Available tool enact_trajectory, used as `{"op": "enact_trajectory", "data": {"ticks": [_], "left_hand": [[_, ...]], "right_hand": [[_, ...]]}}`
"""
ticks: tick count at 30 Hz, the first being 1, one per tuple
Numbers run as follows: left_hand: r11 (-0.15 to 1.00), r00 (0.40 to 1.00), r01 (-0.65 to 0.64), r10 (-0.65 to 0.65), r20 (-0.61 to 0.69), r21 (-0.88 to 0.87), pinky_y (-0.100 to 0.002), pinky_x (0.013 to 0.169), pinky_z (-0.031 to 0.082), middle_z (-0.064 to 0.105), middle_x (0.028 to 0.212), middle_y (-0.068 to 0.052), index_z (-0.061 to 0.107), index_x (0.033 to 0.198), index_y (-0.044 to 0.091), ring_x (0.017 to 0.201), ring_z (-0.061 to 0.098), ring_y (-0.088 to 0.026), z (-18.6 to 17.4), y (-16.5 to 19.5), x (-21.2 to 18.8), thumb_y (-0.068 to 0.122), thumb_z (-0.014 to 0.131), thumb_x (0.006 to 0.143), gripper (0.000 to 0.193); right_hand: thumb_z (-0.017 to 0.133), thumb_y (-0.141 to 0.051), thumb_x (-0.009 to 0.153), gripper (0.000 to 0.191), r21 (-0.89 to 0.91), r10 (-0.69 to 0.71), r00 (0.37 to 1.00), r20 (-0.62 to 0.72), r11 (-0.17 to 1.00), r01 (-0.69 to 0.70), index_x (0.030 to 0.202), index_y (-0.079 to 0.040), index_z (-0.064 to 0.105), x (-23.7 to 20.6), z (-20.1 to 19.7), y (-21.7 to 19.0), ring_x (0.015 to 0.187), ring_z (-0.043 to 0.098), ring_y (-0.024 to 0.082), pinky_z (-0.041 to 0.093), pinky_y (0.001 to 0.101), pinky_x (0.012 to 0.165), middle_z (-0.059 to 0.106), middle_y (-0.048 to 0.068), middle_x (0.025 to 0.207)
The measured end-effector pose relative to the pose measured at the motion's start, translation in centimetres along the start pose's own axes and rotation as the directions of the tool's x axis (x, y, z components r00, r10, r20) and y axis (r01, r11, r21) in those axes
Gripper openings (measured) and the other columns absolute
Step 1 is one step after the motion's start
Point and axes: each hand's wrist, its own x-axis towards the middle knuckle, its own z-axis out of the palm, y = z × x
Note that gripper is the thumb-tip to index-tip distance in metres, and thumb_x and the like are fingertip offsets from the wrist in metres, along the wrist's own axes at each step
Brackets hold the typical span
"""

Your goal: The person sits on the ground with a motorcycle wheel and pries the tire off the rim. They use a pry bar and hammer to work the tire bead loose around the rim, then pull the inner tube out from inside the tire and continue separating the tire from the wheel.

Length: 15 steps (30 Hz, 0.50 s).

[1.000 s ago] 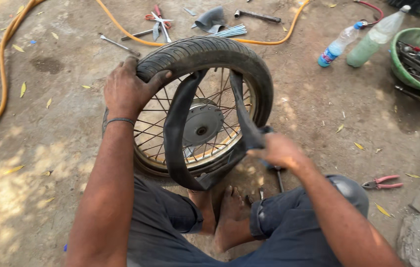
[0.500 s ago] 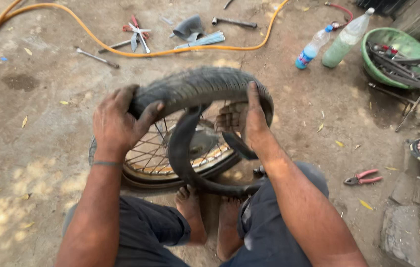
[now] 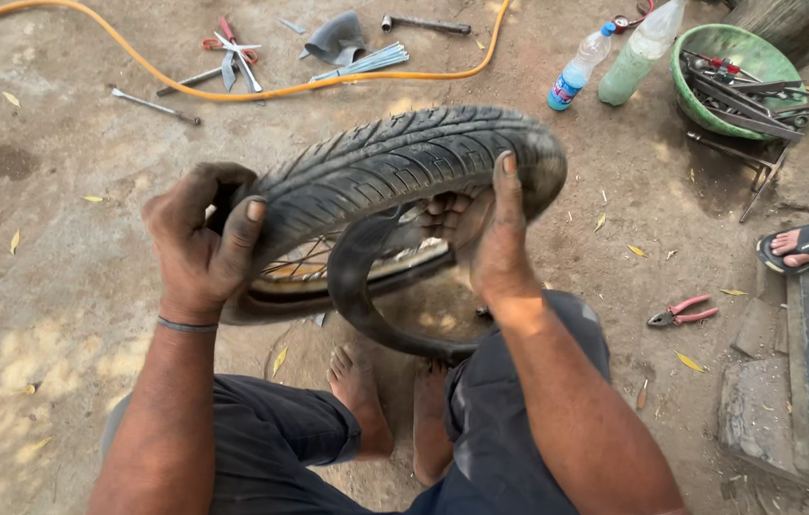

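Head view looks down at a dirt ground [image 3: 61, 286] with a person sitting on it. Far left, an orange hose [image 3: 233, 91] curves across the top. Near it lie a long metal rod [image 3: 152, 105], red scissors [image 3: 228, 48] and a gray scrap of rubber [image 3: 333, 40].

Next comes the left hand [image 3: 204, 243]. It is dirty, and its fingers are curled tight around the left side of the tire [image 3: 395, 172]. The tire is black, with deep grooves. It is lifted up and tipped, held in front of the person's knees. Under its edge you can see the shiny wheel [image 3: 328, 267] with thin spokes. A black rubber tube [image 3: 366, 305] hangs out of the tire in a loop, down near the bare feet [image 3: 390, 401].

The right hand [image 3: 495, 238] grips the right side of the tire. Its thumb lies flat on the outside and its fingers hook inside.

Further right stand two plastic bottles [image 3: 614, 57]. Red pliers [image 3: 681, 312] lie on the ground. A green bowl [image 3: 709, 52] is full of metal tools. At the far right edge, another person's foot in a sandal [image 3: 805, 243] shows.
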Motion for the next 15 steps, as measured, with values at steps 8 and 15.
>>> {"op": "enact_trajectory", "data": {"ticks": [8,15], "left_hand": [[0.704,0.506,0.698,-0.359,0.784,-0.127,-0.027,0.055,0.053,0.067,0.063,0.005,0.071,0.078,0.005,0.059,0.063,-0.006,6.6,0.1,-3.0,0.044,0.062,0.096,0.044],[0.810,0.831,0.487,-0.315,0.458,-0.327,-0.038,0.059,0.049,0.063,0.069,-0.011,0.069,0.086,-0.003,0.063,0.058,-0.015,14.2,0.4,-6.2,0.028,0.067,0.101,0.034]], "right_hand": [[0.051,-0.080,0.086,0.108,-0.358,0.179,0.962,-0.207,0.901,-0.245,0.161,-0.010,0.021,-2.0,-4.2,-2.5,0.146,0.034,0.029,0.030,0.0529,0.118,0.034,0.012,0.160],[0.051,-0.078,0.086,0.106,-0.188,0.287,0.915,-0.283,0.919,-0.347,0.146,0.010,0.053,-3.6,-12.1,-4.2,0.124,0.064,0.032,0.045,0.0417,0.110,0.068,0.022,0.137]]}}
